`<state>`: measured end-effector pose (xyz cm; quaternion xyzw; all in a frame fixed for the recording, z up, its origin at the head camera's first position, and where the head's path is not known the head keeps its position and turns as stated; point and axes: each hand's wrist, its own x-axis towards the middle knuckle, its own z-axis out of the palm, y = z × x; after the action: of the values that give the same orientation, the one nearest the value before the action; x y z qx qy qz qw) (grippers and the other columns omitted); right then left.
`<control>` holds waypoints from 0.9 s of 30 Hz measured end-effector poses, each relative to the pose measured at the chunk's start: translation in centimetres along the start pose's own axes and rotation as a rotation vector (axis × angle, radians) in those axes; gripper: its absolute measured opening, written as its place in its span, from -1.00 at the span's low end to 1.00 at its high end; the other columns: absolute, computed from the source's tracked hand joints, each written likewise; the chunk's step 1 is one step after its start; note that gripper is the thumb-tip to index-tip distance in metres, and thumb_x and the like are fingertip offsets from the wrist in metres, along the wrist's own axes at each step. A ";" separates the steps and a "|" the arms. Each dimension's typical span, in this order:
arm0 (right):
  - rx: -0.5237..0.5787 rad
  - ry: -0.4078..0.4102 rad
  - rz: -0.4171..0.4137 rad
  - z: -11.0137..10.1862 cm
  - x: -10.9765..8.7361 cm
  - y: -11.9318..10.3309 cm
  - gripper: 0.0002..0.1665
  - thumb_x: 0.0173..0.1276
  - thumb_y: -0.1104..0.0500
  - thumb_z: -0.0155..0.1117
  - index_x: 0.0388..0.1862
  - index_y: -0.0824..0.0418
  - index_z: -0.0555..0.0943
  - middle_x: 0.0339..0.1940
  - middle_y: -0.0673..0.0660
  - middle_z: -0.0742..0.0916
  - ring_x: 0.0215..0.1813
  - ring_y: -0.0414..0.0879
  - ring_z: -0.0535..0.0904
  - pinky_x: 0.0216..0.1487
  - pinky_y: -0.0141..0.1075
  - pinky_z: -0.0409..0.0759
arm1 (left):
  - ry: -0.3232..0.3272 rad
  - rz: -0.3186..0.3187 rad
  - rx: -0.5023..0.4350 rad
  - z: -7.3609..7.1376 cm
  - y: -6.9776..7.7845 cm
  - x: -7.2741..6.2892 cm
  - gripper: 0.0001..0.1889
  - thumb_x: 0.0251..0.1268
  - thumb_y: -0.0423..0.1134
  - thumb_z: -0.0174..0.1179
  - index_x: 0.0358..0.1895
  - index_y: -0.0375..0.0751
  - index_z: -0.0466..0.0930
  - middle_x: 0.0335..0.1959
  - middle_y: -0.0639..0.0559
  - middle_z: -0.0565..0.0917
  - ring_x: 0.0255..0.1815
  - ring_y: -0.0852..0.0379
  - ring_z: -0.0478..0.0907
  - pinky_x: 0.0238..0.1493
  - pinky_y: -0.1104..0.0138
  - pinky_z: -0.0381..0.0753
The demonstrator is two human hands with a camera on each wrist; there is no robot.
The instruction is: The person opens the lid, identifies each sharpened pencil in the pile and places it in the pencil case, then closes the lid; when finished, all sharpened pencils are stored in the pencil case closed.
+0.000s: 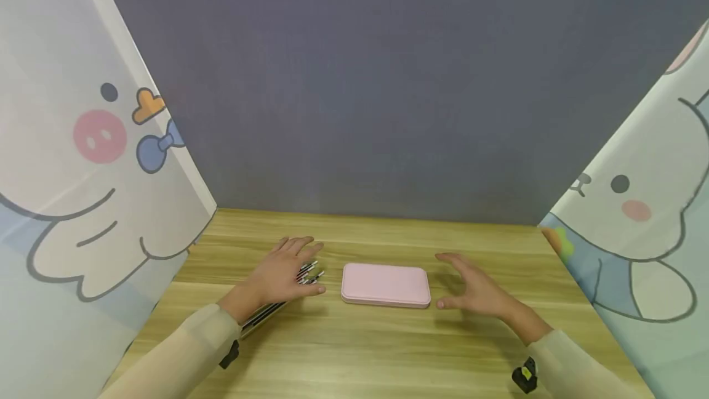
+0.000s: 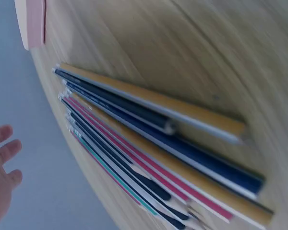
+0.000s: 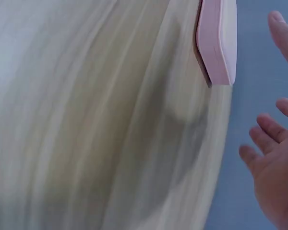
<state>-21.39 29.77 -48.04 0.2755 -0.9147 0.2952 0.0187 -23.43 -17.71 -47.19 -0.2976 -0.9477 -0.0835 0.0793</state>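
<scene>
A pink case (image 1: 386, 285) with rounded corners lies closed on the wooden table, between the two hands. My left hand (image 1: 284, 273) is held with fingers spread over a bunch of pencils and brushes (image 2: 149, 143), partly hiding them in the head view. In the left wrist view these lie side by side on the table, yellow, dark blue, red and green among them. To the right of the case, my right hand (image 1: 473, 288) is held apart from it, thumb and fingers parted, with nothing in its grasp.
The wooden table (image 1: 388, 350) ends at a grey upright panel (image 1: 376, 91) at the back. Panels with cartoon animals flank it, one at the left (image 1: 166, 214) and one at the right (image 1: 637, 233).
</scene>
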 end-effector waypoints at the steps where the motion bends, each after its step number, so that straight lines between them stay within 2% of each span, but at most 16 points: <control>1: 0.034 -0.013 0.007 0.2 0.0 0.1 0.19 0.04 -0.11 0.69 0.56 0.26 0.31 0.47 0.31 0.47 0.44 0.34 0.42 0.27 0.30 0.47 | -0.005 0.005 -0.012 0.0 0.2 0.2 0.06 0.17 0.68 -0.07 0.60 0.06 0.25 0.56 -0.10 0.31 0.55 -0.18 0.26 0.56 -0.21 0.08; 4: 0.109 -0.048 0.036 0.9 0.0 0.4 0.14 0.08 -0.07 0.68 0.54 0.29 0.33 0.43 0.28 0.53 0.39 0.27 0.49 0.24 0.22 0.54 | -0.012 0.021 -0.027 0.1 0.6 0.7 0.01 0.20 0.65 -0.04 0.57 0.05 0.30 0.51 -0.06 0.37 0.52 -0.15 0.30 0.54 -0.21 0.12; 7: 0.158 -0.058 0.043 1.6 0.2 0.6 0.09 0.10 -0.07 0.66 0.50 0.32 0.37 0.39 0.30 0.58 0.36 0.28 0.51 0.23 0.22 0.54 | -0.024 0.032 -0.033 0.2 1.1 1.3 -0.03 0.23 0.60 0.00 0.57 0.04 0.31 0.50 -0.04 0.40 0.51 -0.11 0.32 0.54 -0.21 0.12; 10: 0.180 -0.067 0.047 2.2 0.4 0.9 0.07 0.12 -0.12 0.63 0.47 0.34 0.39 0.38 0.29 0.60 0.37 0.31 0.52 0.29 0.26 0.48 | -0.050 0.047 -0.042 0.3 1.7 2.0 -0.06 0.26 0.56 0.04 0.57 0.04 0.31 0.50 -0.05 0.39 0.52 -0.11 0.30 0.56 -0.20 0.10; 15: 0.262 -0.093 0.070 3.0 0.5 1.3 0.08 0.11 -0.12 0.64 0.49 0.33 0.38 0.39 0.28 0.60 0.41 0.29 0.50 0.41 0.23 0.35 | -0.092 0.065 -0.064 0.3 3.1 3.0 -0.04 0.26 0.60 -0.05 0.56 0.04 0.31 0.52 -0.05 0.37 0.55 -0.09 0.27 0.56 -0.18 0.10; 21: 0.207 -0.089 0.116 3.8 0.3 1.5 0.12 0.10 -0.18 0.63 0.50 0.29 0.38 0.43 0.24 0.57 0.45 0.23 0.48 0.43 0.17 0.36 | -0.078 0.123 -0.080 0.8 4.5 4.0 -0.07 0.25 0.58 -0.02 0.51 0.01 0.40 0.48 -0.08 0.43 0.52 -0.12 0.32 0.52 -0.13 0.23; 27: 0.176 -0.079 0.140 4.3 0.2 1.8 0.17 0.07 -0.25 0.63 0.54 0.24 0.35 0.48 0.21 0.52 0.51 0.24 0.39 0.46 0.23 0.30 | -0.104 0.120 -0.076 1.1 5.5 4.7 -0.08 0.19 0.59 0.05 0.48 0.07 0.43 0.44 -0.02 0.46 0.48 -0.10 0.36 0.42 -0.18 0.34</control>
<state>-21.91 28.51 -52.47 0.2230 -0.9022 0.3638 -0.0623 -24.11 -10.45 -46.70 -0.3607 -0.9272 -0.0988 0.0234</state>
